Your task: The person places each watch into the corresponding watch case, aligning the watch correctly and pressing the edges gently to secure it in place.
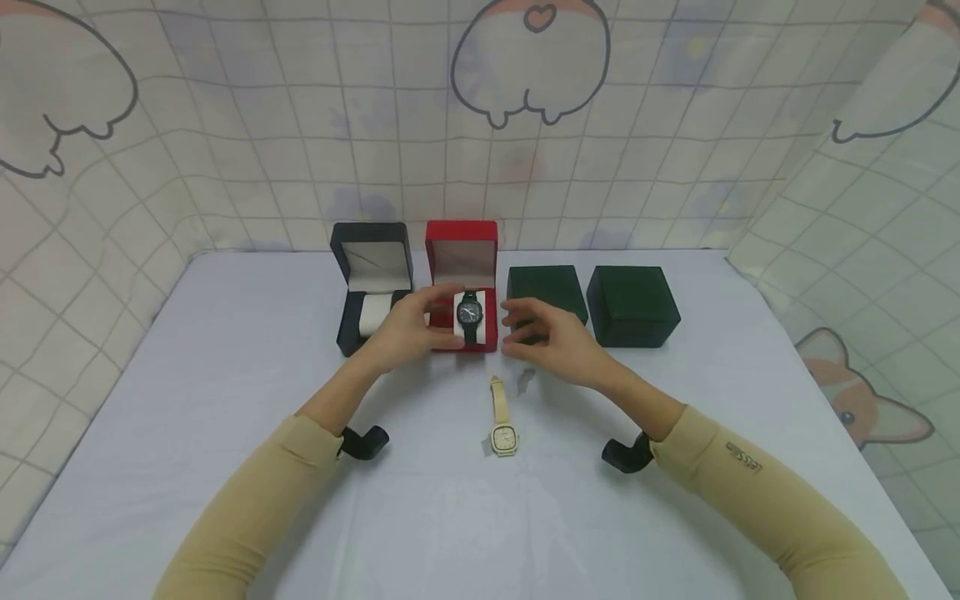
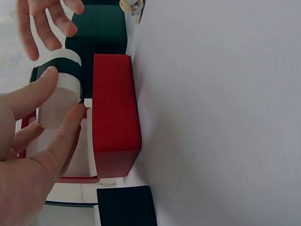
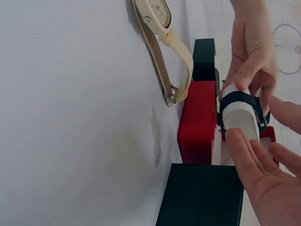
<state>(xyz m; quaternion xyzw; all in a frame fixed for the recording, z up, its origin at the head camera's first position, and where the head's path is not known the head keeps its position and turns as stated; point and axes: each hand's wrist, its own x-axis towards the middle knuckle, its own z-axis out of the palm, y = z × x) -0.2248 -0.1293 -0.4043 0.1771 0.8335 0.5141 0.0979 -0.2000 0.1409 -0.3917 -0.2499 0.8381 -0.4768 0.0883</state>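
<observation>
My left hand (image 1: 405, 329) pinches a white watch cushion (image 2: 59, 99) between thumb and fingers. Strapped round that cushion is a dark-faced watch (image 1: 469, 312) with a dark green strap. It is held over the open red box (image 1: 492, 321), whose lid stands up at the back. On the right, my right hand (image 1: 555, 340) has its fingers loosely bent and spread, holding nothing; in the right wrist view its fingertips (image 3: 234, 134) overlap the cushion's end. A cream watch (image 1: 504, 439) lies on the table in front of the red box, its strap pointing toward the boxes.
Left of the red box, an open black box (image 1: 351, 325) holds a white cushion (image 1: 375, 312). Two closed dark green boxes (image 1: 633, 304) stand at the right. A small clear piece (image 1: 526, 380) lies beside the cream watch. A patterned cloth wall (image 1: 390, 167) rises behind the white table (image 1: 450, 525).
</observation>
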